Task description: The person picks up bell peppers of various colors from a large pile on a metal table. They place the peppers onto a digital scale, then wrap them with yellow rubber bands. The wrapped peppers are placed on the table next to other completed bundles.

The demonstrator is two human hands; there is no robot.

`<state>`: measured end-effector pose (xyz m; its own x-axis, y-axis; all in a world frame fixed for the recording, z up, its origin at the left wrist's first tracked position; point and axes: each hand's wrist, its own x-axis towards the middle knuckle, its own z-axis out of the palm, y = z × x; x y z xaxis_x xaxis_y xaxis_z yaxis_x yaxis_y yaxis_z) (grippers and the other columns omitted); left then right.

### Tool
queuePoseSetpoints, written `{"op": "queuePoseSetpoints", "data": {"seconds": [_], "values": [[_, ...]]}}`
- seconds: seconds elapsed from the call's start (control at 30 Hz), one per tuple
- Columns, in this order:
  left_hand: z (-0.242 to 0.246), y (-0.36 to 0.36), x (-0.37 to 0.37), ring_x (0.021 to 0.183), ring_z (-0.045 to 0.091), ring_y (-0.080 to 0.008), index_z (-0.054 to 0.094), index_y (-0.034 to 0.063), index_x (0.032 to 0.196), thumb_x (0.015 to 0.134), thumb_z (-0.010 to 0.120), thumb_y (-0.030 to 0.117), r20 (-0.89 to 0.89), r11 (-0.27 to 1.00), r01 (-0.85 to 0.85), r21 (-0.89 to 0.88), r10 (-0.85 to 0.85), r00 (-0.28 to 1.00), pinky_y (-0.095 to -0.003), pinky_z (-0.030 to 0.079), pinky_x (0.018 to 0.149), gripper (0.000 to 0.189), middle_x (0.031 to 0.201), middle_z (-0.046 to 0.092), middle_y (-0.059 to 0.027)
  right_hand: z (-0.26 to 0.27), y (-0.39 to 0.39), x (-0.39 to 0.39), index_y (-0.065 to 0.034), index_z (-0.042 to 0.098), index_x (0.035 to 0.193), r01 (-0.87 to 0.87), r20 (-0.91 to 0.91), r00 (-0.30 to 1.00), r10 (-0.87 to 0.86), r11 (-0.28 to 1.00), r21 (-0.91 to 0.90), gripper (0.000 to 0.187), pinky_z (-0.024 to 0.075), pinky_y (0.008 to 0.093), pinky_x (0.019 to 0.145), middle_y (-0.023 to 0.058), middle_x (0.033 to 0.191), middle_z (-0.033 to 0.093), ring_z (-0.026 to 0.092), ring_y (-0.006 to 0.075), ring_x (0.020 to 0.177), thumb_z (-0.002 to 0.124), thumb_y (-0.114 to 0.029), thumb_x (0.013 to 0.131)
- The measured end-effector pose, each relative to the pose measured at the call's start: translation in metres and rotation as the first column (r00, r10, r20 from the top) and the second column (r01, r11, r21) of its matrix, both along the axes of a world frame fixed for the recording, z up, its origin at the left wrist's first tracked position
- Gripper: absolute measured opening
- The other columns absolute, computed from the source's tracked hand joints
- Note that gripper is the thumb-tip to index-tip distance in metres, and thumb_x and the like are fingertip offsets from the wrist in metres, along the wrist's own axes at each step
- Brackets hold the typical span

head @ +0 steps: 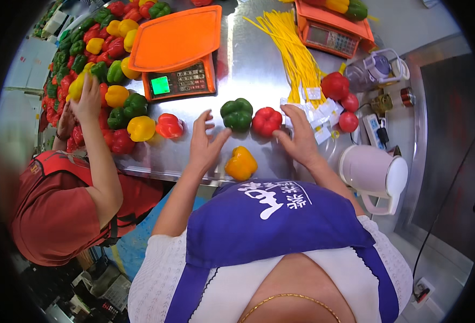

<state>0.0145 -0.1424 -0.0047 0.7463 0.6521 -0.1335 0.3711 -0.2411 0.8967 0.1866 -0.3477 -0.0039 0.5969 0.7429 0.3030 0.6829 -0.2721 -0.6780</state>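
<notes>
A green bell pepper (236, 115) and a red bell pepper (267, 122) lie side by side on the steel table (245, 72). My left hand (208, 139), fingers apart, is just left of the green pepper and holds nothing. At the right of the red pepper is my right hand (298, 133), its thumb close to the pepper and its fingers spread; whether the thumb touches it is unclear. Nearer to me, by the table edge, sits a yellow bell pepper (241, 163). Another red pepper (169, 125) lies farther left.
An orange scale (176, 40) stands ahead left, beside a large pile of peppers (116, 72) where a co-worker in red (59, 202) handles a yellow one. Yellow ties (294, 56), white tags, a second scale (330, 36), tomatoes (349, 113), a jug (358, 72) and a pink kettle (366, 169) are at right.
</notes>
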Motion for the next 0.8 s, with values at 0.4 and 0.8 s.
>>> {"op": "queuePoseSetpoints", "data": {"seconds": [0.4,0.8], "values": [[-0.007,-0.051,-0.031,0.113,0.055,-0.0336,0.04,-0.0018,0.136,0.072,0.081,0.026,-0.123,0.914,0.275,-0.297,-0.323,0.939,-0.0381,0.045,0.098,0.082,0.125,0.052,-0.0202,-0.009,-0.029,-0.025,0.0001,0.062,0.108,0.035,-0.365,0.93,-0.043,0.999,-0.03,0.027,0.0504,0.0319,0.069,0.0136,0.095,0.062,0.063,0.0228,0.078,0.066,-0.007,0.082],[-0.053,-0.027,-0.016,0.089,0.063,-0.03,0.055,0.0009,0.12,0.098,0.047,0.03,-0.073,0.993,0.118,0.031,-0.115,0.991,-0.0366,0.053,0.076,0.037,0.107,0.061,-0.0187,-0.032,0.004,0.055,-0.0072,0.064,0.105,0.154,0.085,0.987,-0.134,0.938,-0.311,0.027,0.0501,0.0417,0.083,0.0147,0.105,0.06,0.059,0.0334,0.099,0.068,-0.011,0.079]]}}
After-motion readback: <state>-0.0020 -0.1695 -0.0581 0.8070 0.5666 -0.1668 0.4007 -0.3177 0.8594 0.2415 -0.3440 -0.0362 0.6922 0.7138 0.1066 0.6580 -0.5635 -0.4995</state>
